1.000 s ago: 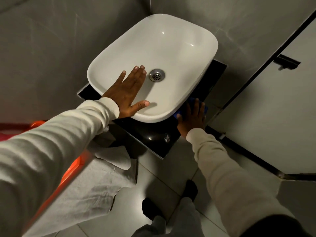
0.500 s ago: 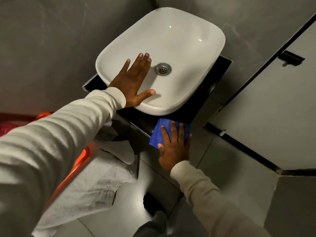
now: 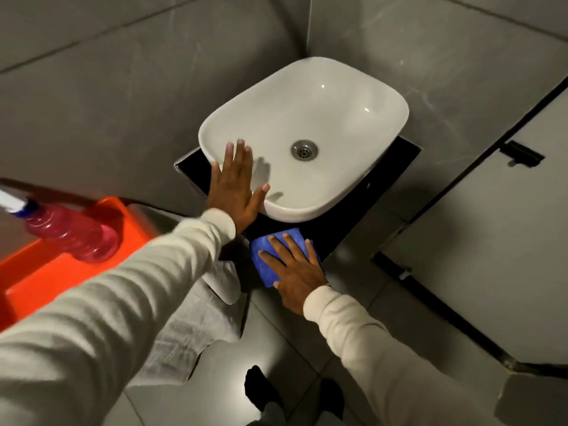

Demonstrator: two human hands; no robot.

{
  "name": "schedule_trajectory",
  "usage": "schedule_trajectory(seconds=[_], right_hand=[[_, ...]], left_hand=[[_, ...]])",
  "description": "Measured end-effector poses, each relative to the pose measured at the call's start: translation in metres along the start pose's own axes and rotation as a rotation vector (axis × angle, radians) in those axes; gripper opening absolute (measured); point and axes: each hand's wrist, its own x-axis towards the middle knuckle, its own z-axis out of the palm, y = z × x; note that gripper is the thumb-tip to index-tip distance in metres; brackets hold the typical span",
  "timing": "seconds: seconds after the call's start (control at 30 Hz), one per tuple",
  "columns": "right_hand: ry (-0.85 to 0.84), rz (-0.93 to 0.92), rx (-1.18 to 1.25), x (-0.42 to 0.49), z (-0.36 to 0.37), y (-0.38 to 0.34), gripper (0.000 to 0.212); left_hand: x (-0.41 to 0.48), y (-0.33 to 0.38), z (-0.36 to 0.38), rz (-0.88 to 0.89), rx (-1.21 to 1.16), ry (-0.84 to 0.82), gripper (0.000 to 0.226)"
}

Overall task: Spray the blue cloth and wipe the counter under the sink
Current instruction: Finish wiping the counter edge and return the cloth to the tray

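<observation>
Head view
Left hand (image 3: 235,192): open and flat, fingers spread, it lies on the near-left rim of the white sink (image 3: 332,96); the palm hangs over the rim above the black worktop (image 3: 396,167).
Right hand (image 3: 292,269): open, fingers stretched, it presses flat on the blue cloth (image 3: 266,245).
Blue cloth: at the front edge of the worktop, just below the sink's near rim; part of it reaches past the edge, above the floor (image 3: 307,348).
Worktop edges: a dark strip shows at the sink's left, front and right; the right strip is bare.
Spray bottle (image 3: 70,232): pink liquid, it stands in the orange tray (image 3: 46,272) at far left, well apart from the cloth.
White towel (image 3: 190,327): it hangs below the left sleeve, beside the worktop's left corner.
Open room: grey floor tiles to the right, up to the partition door (image 3: 491,256).
</observation>
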Motion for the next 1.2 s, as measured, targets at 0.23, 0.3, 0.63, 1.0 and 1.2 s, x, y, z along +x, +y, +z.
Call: schedule_trajectory(seconds=[0.23,0.3,0.63,1.0,1.2], right_hand=[[0.351,0.303,0.844,-0.036,-0.026,0.023,0.055],[0.386,0.401,0.771,-0.047,-0.024,0.028,0.041],[0.047,0.38,1.176,-0.033,-0.045,-0.004,0.026],[-0.139,-0.047,1.376,0.092,-0.064,-0.231,0.044],[-0.15,-0.049,1.019,0.131,-0.021,-0.318,0.042]], left_hand=[[-0.112,0.065,0.062,-0.922,-1.344,-0.064,0.093],[-0.121,0.082,0.074,-1.078,-1.414,0.008,0.064],[-0.162,0.08,0.023,-1.146,-1.357,0.398,0.03],[-0.244,-0.088,-0.113,-1.113,-1.28,0.789,0.031],[-0.264,-0.163,-0.139,-1.259,-0.876,0.562,0.053]])
